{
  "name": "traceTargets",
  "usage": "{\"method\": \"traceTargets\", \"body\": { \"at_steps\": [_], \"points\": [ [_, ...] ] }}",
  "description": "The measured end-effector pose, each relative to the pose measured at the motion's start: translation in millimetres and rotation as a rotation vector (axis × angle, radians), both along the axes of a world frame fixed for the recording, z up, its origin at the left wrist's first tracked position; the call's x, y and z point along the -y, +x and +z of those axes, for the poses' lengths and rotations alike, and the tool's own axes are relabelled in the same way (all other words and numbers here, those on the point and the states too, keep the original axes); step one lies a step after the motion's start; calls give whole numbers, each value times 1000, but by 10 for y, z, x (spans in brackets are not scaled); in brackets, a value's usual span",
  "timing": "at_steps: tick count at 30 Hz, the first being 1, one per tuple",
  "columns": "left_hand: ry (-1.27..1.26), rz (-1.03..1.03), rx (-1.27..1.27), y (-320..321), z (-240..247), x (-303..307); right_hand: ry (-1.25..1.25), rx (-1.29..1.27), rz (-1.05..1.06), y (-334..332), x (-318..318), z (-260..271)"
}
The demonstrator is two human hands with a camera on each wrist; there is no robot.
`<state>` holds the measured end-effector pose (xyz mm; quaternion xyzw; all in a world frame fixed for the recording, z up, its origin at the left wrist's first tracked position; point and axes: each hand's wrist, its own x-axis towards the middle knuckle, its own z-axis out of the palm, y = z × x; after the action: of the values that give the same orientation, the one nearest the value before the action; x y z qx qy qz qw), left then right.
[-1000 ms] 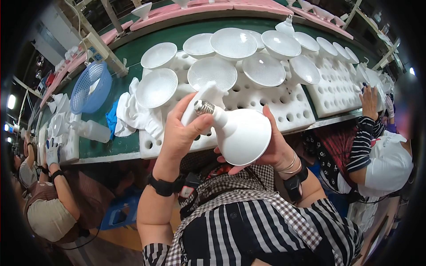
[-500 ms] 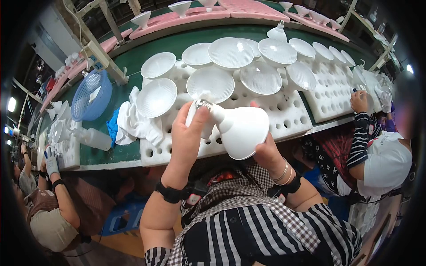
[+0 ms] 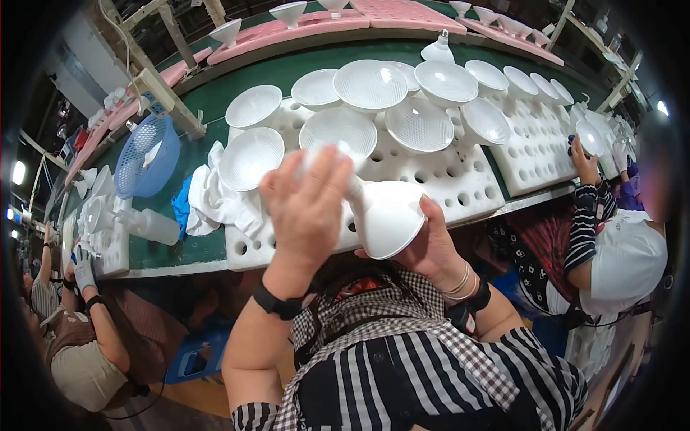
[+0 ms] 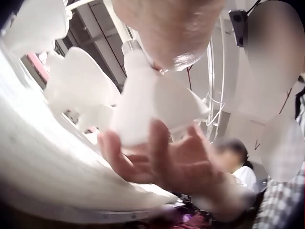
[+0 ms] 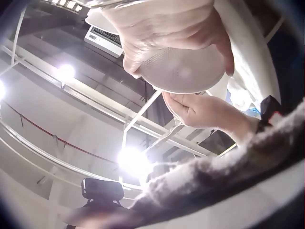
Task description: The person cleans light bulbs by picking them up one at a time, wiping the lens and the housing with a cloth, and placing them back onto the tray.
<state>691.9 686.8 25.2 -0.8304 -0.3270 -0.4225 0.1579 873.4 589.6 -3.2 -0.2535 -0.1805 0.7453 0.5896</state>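
Observation:
A white reflector light bulb [image 3: 388,215] with a wide cone-shaped body is held tilted in front of the person. The right hand [image 3: 433,248] grips it by its wide end; in the right wrist view its fingers spread round the textured lens [image 5: 186,71]. The left hand [image 3: 305,205], blurred, is at the narrow neck, with a white cloth [image 3: 310,156] showing between its fingers. From the left wrist view, the metal screw base [image 4: 130,46] points up beside the left hand, and the right hand [image 4: 167,157] cups the bulb from below.
White foam blocks with holes [image 3: 460,190] hold several bulbs, lens up. At left lie a blue basket [image 3: 147,161], white gloves [image 3: 215,201] and a white bottle [image 3: 152,225]. Other people [image 3: 93,337] work on both sides. A pink foam strip [image 3: 302,29] runs along the back.
The left hand has turned its back upward and moved over the bulb's base, which was visible earlier. The right hand has shifted its hold at the wide end.

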Motion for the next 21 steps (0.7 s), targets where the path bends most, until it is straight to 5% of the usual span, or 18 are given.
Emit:
{"method": "traceTargets", "body": {
  "at_steps": [4,7,12,14,15,17,21],
  "points": [
    [-31,-21,216,-41,59,29,42,50,22,34,-25,19],
    [-41,-290,-144,62,124,510,53,84,-4,18,-5,51],
    [-22,13,-1,-251,4,-36,-7,41,69,16,54,43],
    [-589,-293,648,-316,-35,-128,-1,80,74,30,27,17],
    [-591,-294,645,-303,-47,-73,-3,77,72,33,24,25],
    [-1143,-616,913,-221,-29,145,0,22,144,62,-15,56],
    [-1300,-634,915,-245,56,177,22,-91,347,130,-47,17]
  ]
}}
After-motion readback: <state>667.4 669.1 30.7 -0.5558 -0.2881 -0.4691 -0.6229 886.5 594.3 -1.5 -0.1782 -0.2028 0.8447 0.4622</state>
